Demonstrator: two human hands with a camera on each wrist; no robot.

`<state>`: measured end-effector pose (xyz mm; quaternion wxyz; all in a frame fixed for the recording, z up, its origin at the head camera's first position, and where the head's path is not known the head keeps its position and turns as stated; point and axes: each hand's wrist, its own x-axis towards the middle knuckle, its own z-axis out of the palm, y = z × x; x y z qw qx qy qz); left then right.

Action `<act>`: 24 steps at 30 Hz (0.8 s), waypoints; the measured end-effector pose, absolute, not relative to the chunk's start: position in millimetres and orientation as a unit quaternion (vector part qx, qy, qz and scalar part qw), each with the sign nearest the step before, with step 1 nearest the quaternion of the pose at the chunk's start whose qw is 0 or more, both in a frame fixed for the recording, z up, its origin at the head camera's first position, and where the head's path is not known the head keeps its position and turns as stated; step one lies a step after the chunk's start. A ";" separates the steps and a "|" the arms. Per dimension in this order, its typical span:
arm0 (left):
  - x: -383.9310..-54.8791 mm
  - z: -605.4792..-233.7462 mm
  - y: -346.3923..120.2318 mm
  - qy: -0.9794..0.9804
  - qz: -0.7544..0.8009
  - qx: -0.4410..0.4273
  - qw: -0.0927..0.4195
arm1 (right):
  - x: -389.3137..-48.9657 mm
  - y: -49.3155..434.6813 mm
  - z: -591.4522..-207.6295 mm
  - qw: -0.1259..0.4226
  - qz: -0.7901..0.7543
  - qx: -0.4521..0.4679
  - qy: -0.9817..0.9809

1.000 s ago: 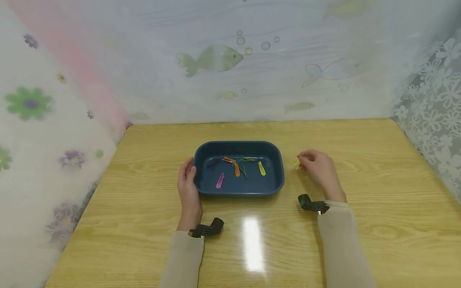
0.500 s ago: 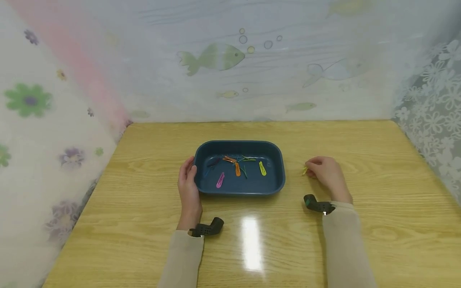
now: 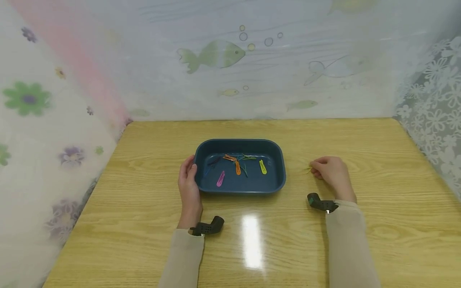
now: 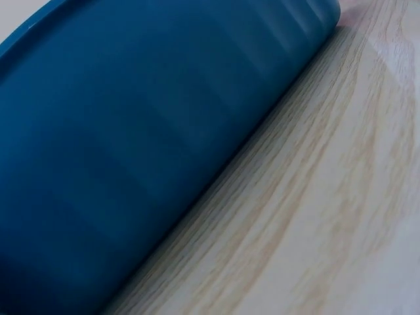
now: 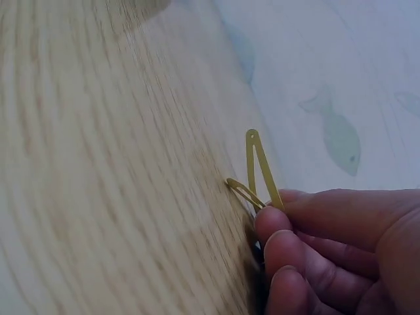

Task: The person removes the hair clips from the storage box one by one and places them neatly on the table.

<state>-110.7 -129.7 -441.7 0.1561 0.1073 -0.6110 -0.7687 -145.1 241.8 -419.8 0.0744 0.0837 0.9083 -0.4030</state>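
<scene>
A dark blue plastic tray [image 3: 242, 193] stands on the table, its long outer wall filling much of the left wrist view. My left hand [image 3: 189, 186] grips its left end, with the thumb at the rim and the fingers against the outside. In the tray lie several snap hair clips, among them a pink clip [image 3: 220, 179], an orange clip [image 3: 237, 168] and a yellow-green clip [image 3: 263, 167]. Right of the tray, my right hand [image 3: 333, 174] pinches a yellow hair clip [image 5: 265, 172] between thumb and fingertips, low over the table; two narrow yellow loops stick out from the grip.
The wooden table [image 3: 151, 152] reaches back to a pale sheet [image 3: 281, 92] printed with fish. A flowered sheet [image 3: 72, 120] hangs along the left and a lace-like one [image 3: 435, 92] along the right. Light glares off the table [image 3: 252, 240] in front of the tray.
My right hand has moved right, away from the tray, and slightly nearer to me, with the yellow clip still in its fingers. My left hand and the tray have stayed in place.
</scene>
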 end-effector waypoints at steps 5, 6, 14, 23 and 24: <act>-108.3 -435.3 -129.4 -0.615 -0.767 0.108 0.148 | -145.2 244.0 -422.1 0.072 -0.421 0.097 0.899; -107.3 -433.2 -128.8 -0.616 -0.767 0.107 0.147 | -145.3 244.4 -422.7 0.071 -0.424 0.099 0.898; -101.7 -423.4 -125.3 -0.625 -0.759 0.107 0.148 | -147.1 245.7 -426.7 0.066 -0.461 0.095 0.880; -102.0 -423.5 -125.3 -0.624 -0.760 0.101 0.149 | -147.7 247.3 -425.7 0.060 -0.446 0.091 0.889; -102.0 -423.4 -125.3 -0.624 -0.760 0.102 0.149 | -147.8 247.2 -425.7 0.059 -0.444 0.090 0.890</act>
